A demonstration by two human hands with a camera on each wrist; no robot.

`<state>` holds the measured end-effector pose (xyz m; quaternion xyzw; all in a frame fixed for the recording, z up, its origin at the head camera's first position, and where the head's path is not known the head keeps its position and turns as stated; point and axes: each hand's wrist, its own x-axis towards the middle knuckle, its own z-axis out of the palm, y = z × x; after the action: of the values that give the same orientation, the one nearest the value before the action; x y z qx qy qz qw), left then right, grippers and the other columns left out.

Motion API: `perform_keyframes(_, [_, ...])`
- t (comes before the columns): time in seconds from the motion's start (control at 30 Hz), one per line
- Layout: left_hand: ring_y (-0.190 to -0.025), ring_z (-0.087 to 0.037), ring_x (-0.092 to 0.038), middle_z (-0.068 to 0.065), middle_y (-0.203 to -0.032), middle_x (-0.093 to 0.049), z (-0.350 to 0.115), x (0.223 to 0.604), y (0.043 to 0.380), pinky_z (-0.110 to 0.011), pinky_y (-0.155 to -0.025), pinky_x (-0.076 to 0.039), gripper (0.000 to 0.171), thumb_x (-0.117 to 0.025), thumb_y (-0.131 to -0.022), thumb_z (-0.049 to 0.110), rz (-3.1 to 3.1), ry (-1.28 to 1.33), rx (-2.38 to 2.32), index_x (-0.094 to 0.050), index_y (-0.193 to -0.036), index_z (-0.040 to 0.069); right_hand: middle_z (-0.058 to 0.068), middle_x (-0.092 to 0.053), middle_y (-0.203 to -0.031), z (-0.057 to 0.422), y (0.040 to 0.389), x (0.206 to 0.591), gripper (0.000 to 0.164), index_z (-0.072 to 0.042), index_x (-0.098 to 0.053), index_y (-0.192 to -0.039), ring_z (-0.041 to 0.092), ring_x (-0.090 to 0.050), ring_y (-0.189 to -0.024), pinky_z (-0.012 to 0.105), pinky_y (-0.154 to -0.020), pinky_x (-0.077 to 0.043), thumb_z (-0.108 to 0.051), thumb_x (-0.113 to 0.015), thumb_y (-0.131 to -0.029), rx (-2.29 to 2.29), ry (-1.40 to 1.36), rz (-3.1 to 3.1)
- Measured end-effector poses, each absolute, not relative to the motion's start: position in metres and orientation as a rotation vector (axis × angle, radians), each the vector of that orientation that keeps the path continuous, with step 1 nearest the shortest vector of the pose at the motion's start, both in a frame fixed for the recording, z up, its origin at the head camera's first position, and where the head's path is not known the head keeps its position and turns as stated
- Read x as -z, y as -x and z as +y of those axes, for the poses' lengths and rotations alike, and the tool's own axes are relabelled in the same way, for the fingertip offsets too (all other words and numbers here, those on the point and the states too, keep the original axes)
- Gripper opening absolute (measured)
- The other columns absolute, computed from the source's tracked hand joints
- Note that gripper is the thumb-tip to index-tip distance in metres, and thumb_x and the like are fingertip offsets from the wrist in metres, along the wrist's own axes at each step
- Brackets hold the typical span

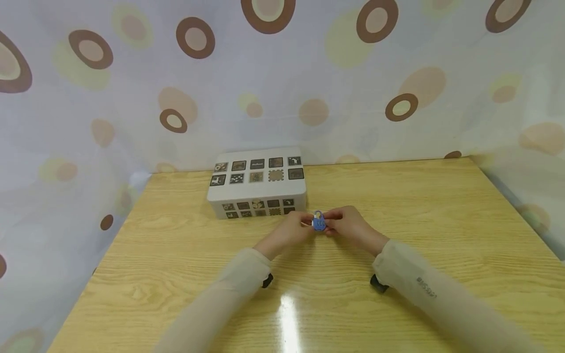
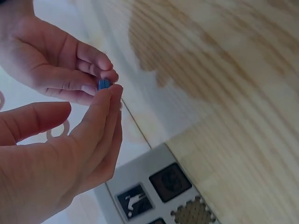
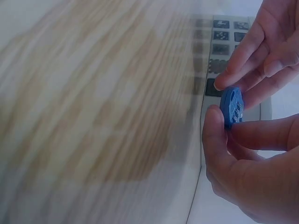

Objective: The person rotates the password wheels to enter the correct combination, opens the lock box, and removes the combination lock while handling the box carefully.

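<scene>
A small blue combination padlock (image 1: 319, 224) is held up over the table, its shackle at the top and number dials on its body. My right hand (image 1: 350, 225) pinches it between thumb and fingers from the right, as the right wrist view shows on the padlock's lower end (image 3: 232, 106). From the other side, my left hand (image 1: 293, 231) has its fairly straight fingertips right at the padlock. In the left wrist view the left thumb (image 2: 44, 119) stands apart from those fingers, and only a bit of the padlock shows between the hands.
Behind the left hand, a white box (image 1: 258, 189) with dark square pictures lies on the wood-grain table (image 1: 419, 206). A patterned cloth (image 1: 282, 88) with ovals hangs at the back and along the sides. Black bands sit at both wrists.
</scene>
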<state>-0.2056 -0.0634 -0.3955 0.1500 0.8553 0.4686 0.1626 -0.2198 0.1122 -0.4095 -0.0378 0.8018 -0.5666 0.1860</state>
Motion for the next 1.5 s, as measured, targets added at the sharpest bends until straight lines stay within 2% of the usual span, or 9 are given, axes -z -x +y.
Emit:
perform_keyframes(0.17, [-0.103,-0.028,-0.06,-0.018,-0.11,-0.067,-0.05,0.4,0.208,-0.029,-0.084,-0.049,0.026,-0.059,-0.09,0.002,2.405,-0.399,-1.396,-0.066,-0.114,-0.006,0.03,-0.06,-0.112,0.122,0.219,0.41,0.028,0.02,-0.055,-0.118,0.01,-0.062,-0.075,0.024,-0.07,-0.055,0.005,-0.051,-0.095,1.549,0.1,2.31])
perform_keyframes(0.37, [-0.088,-0.017,-0.059,-0.02,-0.105,-0.069,-0.034,0.407,0.213,-0.017,-0.07,-0.043,0.023,-0.057,-0.089,-0.002,2.338,-0.357,-1.468,-0.067,-0.11,-0.009,0.03,-0.061,-0.109,0.135,0.218,0.408,0.029,0.021,-0.054,-0.118,0.011,-0.063,-0.075,0.025,-0.069,-0.055,0.004,-0.052,-0.094,1.522,0.087,2.351])
perform_keyframes(0.5, [-0.09,-0.018,-0.059,-0.02,-0.105,-0.069,-0.027,0.413,0.214,-0.015,-0.07,-0.041,0.022,-0.057,-0.089,-0.005,2.341,-0.36,-1.452,-0.067,-0.108,-0.01,0.029,-0.061,-0.109,0.141,0.219,0.411,0.027,0.02,-0.055,-0.116,0.012,-0.063,-0.077,0.026,-0.07,-0.056,0.003,-0.052,-0.094,1.486,0.081,2.375])
perform_keyframes(0.67, [-0.091,-0.019,-0.059,-0.02,-0.107,-0.068,-0.023,0.415,0.214,-0.015,-0.07,-0.042,0.024,-0.055,-0.088,-0.006,2.341,-0.348,-1.43,-0.066,-0.11,-0.01,0.028,-0.062,-0.108,0.147,0.219,0.414,0.025,0.018,-0.058,-0.113,0.013,-0.063,-0.08,0.025,-0.071,-0.055,0.003,-0.053,-0.094,1.447,0.093,2.402])
perform_keyframes(0.87, [-0.079,-0.013,-0.052,-0.021,-0.106,-0.066,-0.021,0.412,0.213,-0.017,-0.065,-0.04,0.027,-0.053,-0.087,-0.009,2.309,-0.273,-1.431,-0.065,-0.111,-0.011,0.026,-0.065,-0.104,0.149,0.222,0.417,0.023,0.016,-0.061,-0.11,0.016,-0.064,-0.081,0.027,-0.07,-0.055,0.002,-0.055,-0.093,1.386,0.114,2.473])
perform_keyframes(1.07, [-0.068,-0.01,-0.044,-0.019,-0.099,-0.065,-0.02,0.411,0.214,-0.016,-0.058,-0.035,0.025,-0.053,-0.088,-0.008,2.321,-0.26,-1.401,-0.065,-0.109,-0.01,0.023,-0.067,-0.099,0.149,0.224,0.417,0.022,0.013,-0.064,-0.108,0.014,-0.063,-0.074,0.026,-0.065,-0.053,0.001,-0.057,-0.091,1.323,0.141,2.541])
perform_keyframes(1.3, [-0.073,-0.012,-0.044,-0.017,-0.104,-0.065,-0.019,0.41,0.216,-0.017,-0.061,-0.035,0.026,-0.054,-0.089,-0.006,2.311,-0.238,-1.378,-0.065,-0.112,-0.009,0.02,-0.068,-0.091,0.148,0.223,0.415,0.02,0.013,-0.065,-0.104,0.014,-0.06,-0.069,0.024,-0.058,-0.048,-0.001,-0.06,-0.09,1.286,0.21,2.576])
perform_keyframes(1.5, [-0.077,-0.013,-0.048,-0.018,-0.107,-0.065,-0.019,0.411,0.217,-0.019,-0.065,-0.038,0.028,-0.054,-0.089,-0.006,2.304,-0.226,-1.385,-0.063,-0.115,-0.011,0.02,-0.068,-0.092,0.15,0.224,0.417,0.02,0.012,-0.065,-0.104,0.016,-0.06,-0.071,0.024,-0.059,-0.048,-0.001,-0.061,-0.09,1.273,0.213,2.584])
